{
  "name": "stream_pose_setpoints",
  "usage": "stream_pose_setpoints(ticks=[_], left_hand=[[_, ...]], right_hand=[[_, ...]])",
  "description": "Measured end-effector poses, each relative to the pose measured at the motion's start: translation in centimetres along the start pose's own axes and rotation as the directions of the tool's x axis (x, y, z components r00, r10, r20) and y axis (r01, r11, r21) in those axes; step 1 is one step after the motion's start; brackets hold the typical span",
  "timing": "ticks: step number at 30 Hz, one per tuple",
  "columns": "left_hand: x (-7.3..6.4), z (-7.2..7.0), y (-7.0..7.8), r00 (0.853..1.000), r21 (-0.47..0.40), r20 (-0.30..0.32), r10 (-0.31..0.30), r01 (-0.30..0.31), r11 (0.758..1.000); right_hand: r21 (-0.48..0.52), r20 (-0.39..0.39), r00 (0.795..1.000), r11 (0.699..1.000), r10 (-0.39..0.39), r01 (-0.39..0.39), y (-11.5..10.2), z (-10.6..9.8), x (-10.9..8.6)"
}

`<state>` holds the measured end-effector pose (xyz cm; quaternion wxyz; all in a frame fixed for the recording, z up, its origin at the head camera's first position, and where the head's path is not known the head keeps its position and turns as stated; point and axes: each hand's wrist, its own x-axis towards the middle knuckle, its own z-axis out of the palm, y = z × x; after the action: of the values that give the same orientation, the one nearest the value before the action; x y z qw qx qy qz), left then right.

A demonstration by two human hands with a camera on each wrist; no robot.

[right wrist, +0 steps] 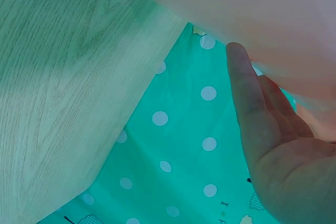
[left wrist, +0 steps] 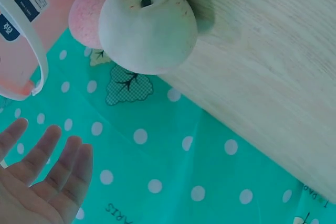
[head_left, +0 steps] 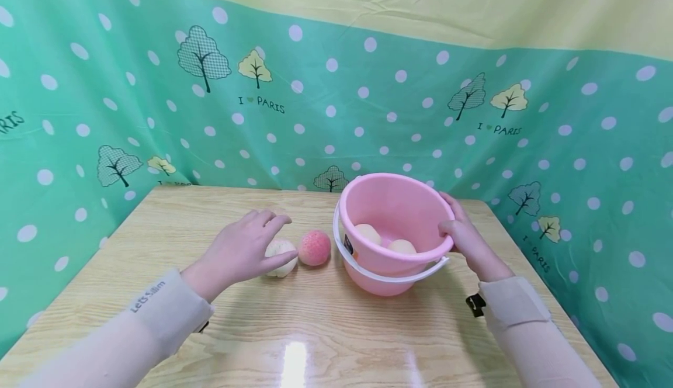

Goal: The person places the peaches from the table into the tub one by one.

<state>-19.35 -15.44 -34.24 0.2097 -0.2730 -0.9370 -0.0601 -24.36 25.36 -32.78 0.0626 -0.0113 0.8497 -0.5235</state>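
Note:
A pink bucket (head_left: 386,265) with a white handle (head_left: 363,268) stands on the table, leaning slightly. My right hand (head_left: 465,236) grips its right rim, thumb inside and fingers along the outer wall; the right wrist view shows those fingers (right wrist: 247,87) against the pink side. Inside lie two pale round fruits, one at the left (head_left: 368,234) and one nearer the front (head_left: 402,246). Left of the bucket sit a pink peach (head_left: 315,248) and a whitish peach (left wrist: 147,35) with a dark stem hole. Over the whitish one hovers my left hand (head_left: 244,250), fingers spread and holding nothing.
The wood-grain table (head_left: 252,335) carries everything. A green polka-dot cloth (head_left: 326,113) hangs behind it and along both sides, close to the table's edges.

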Motion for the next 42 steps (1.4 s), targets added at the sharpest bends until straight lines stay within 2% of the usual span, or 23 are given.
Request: stream_pose_setpoints(ticks=[13, 30, 42], left_hand=[[0.0, 0.9, 0.6, 0.998, -0.022, 0.034, -0.045, 0.045, 0.999], [-0.2, 2.2, 0.3, 0.998, -0.020, 0.008, -0.057, 0.058, 0.998], [-0.6, 3.1, 0.1, 0.995, -0.039, 0.022, -0.094, 0.094, 0.995]], right_hand=[[0.000, 0.001, 1.000, 1.000, 0.002, -0.002, 0.0, -0.1, 0.1], [0.006, 0.003, 1.000, 1.000, -0.006, 0.006, 0.1, 0.0, 0.1], [0.011, 0.002, 1.000, 1.000, -0.007, 0.007, 0.0, 0.1, 0.0]])
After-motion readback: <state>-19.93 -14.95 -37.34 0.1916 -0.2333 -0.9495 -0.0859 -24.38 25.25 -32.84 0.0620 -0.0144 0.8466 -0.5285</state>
